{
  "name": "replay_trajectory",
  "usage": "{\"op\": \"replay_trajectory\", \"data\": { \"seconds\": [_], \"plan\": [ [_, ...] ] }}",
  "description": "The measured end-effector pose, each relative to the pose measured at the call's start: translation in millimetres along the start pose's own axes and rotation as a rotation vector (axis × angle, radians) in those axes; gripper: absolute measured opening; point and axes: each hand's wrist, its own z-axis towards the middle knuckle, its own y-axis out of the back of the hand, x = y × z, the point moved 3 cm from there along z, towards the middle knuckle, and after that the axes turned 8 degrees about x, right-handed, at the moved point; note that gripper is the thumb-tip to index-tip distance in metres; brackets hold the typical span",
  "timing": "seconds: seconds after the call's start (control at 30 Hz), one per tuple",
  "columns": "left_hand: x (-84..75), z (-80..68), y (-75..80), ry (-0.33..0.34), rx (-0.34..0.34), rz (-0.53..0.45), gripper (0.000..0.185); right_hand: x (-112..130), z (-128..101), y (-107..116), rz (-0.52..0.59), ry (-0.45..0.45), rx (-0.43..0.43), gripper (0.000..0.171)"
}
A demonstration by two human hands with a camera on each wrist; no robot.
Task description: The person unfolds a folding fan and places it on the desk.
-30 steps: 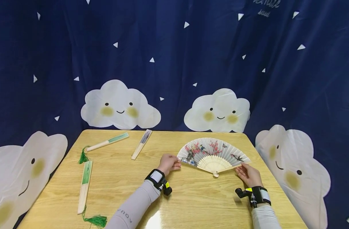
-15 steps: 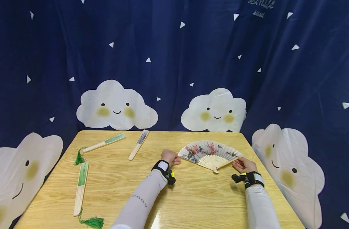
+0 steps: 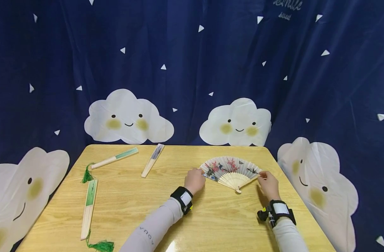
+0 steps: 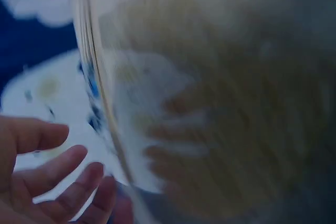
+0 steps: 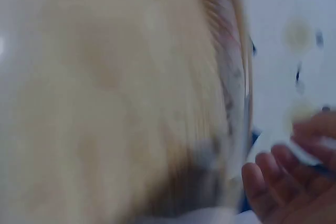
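A spread folding fan [image 3: 237, 167], white with pink blossoms, a bird and pale ribs, lies on the right half of the wooden table [image 3: 217, 220]. My left hand [image 3: 194, 181] is at its left corner, back of the hand up. Up close in the left wrist view, the thumb and loosely bent fingers [image 4: 73, 156] stand apart beside the fan's outer stick. At the opposite corner, my right hand [image 3: 269, 185] overlaps the edge in the head view. Its relaxed fingers [image 5: 273, 171] show beside the fan in the blurred right wrist view, thumb away from them.
Three folded fans lie on the left side: a green one with a tassel [image 3: 115, 158], another green tasselled one [image 3: 89, 210] nearer the front, and a grey-patterned one [image 3: 152, 161] by the back edge. A dark blue curtain [image 3: 185, 70] with clouds surrounds the table.
The fan is a little less widely spread, its right corner drawn inward. Both hands have loosened from its corners and turned further over, with their backs up. The folded fans stay put.
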Motion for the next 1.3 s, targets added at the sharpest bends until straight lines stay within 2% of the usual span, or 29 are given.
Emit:
{"op": "replay_trajectory", "data": {
  "seconds": [0.07, 0.17, 0.27, 0.37, 0.47, 0.53, 0.63, 0.9, 1.3],
  "plan": [
    [-15.7, -8.8, -6.1, -0.077, 0.045, 0.175, 0.025, 17, -14, -8, -0.245, 0.219, 0.006, 0.023],
    [-33.4, -17.6, -15.5, -0.149, 0.154, 0.347, 0.035, 38, -36, -23, -0.396, 0.461, 0.078, 0.024],
    [-41.7, -19.8, -25.4, -0.169, 0.28, 0.424, 0.047, 48, -53, -36, -0.499, 0.593, 0.127, 0.028],
    [-43.9, -20.4, -32.0, -0.16, 0.361, 0.464, 0.057, 53, -65, -46, -0.549, 0.595, 0.196, 0.032],
    [-41.8, -20.2, -38.7, -0.139, 0.402, 0.492, 0.063, 55, -74, -50, -0.561, 0.532, 0.262, 0.04],
    [-40.6, -19.8, -41.0, -0.123, 0.419, 0.491, 0.066, 55, -77, -51, -0.571, 0.497, 0.276, 0.044],
    [-39.5, -17.7, -43.4, -0.108, 0.429, 0.478, 0.067, 56, -80, -51, -0.606, 0.485, 0.253, 0.049],
    [-42.8, -12.0, -46.4, -0.113, 0.402, 0.473, 0.067, 53, -77, -53, -0.697, 0.485, 0.171, 0.057],
    [-47.3, 0.5, -43.2, -0.067, 0.416, 0.429, 0.061, 53, -49, -58, -0.75, 0.38, 0.197, 0.056]
  ]
}}
